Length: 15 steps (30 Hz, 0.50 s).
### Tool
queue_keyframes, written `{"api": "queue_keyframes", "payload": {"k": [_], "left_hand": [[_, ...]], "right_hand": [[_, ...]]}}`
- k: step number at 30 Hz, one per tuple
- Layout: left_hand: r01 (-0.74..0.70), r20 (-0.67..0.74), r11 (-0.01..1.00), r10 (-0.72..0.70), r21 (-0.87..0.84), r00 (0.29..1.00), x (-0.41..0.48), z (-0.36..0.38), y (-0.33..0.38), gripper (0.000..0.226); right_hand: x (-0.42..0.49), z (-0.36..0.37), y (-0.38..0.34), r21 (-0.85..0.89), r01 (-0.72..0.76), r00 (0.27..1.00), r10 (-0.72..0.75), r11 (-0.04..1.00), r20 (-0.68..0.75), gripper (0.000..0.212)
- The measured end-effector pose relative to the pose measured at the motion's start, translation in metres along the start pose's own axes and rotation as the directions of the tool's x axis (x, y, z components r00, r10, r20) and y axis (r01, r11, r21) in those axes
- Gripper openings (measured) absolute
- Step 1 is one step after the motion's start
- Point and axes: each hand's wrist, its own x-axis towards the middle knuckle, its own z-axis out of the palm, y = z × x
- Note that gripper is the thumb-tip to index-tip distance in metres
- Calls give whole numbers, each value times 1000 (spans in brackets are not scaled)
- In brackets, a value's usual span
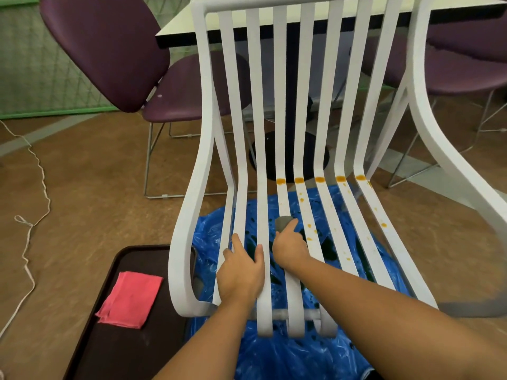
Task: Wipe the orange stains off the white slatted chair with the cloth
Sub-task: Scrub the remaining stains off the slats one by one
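The white slatted chair (323,111) stands in front of me, seat towards me. Orange stains (319,179) sit in a row where the seat slats bend up into the back, with smaller orange spots (310,227) down the right slats. My right hand (289,246) grips a grey cloth (284,222) and presses it on a middle seat slat. On the left seat slats lies my left hand (241,272), fingers spread and thumb over a slat.
A blue plastic sheet (288,357) lies under the chair. A dark tray (123,341) at lower left holds a folded pink cloth (130,298). Purple chairs (109,50) and a white table (274,17) stand behind. A white cord (33,229) trails on the floor at left.
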Motion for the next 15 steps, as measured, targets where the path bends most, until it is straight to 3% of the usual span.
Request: {"api": "queue_keyframes", "payload": {"k": [7,15], "left_hand": [[9,-17,1000,-9,28,1000,-1,3,2,71],[103,-22,993,-102,48,995,3,7,15,68]], "right_hand": [[-50,16,28,-136,101,995,-102,986,-3,88],[-36,8,19,-160,107,994,-99,981,52,97]]}}
